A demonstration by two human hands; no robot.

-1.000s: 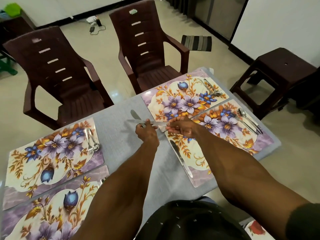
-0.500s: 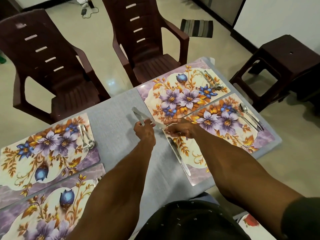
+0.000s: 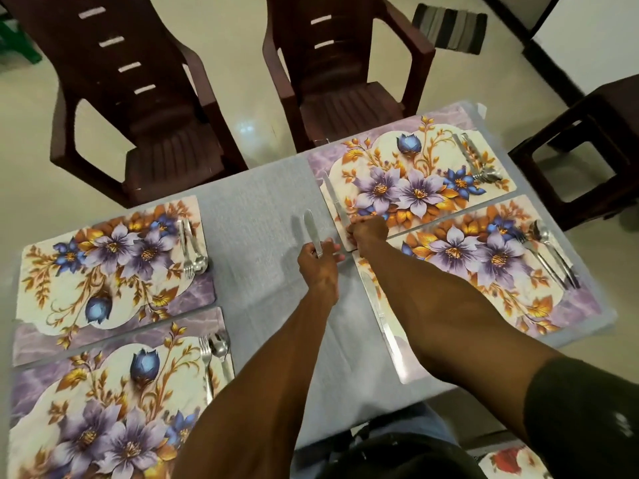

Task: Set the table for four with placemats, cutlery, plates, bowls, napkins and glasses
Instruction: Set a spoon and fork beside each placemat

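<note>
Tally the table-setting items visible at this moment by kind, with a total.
Placemats: 4
Knives: 3
Forks: 4
Spoons: 4
Total: 15

**Four placemats around the table's middle strip**

Taking the bare middle strip of the table [image 3: 256, 216] as landmark: two placemats lie left of it, the far left mat [image 3: 103, 267] and the near left mat [image 3: 86, 409], each with a fork and spoon at the edge nearest the strip. Two lie right of it, the far right mat [image 3: 408, 181] and the near right mat [image 3: 484, 271], each with a knife at the strip-side edge. Two chairs [image 3: 345, 81] stand beyond the strip.
</note>
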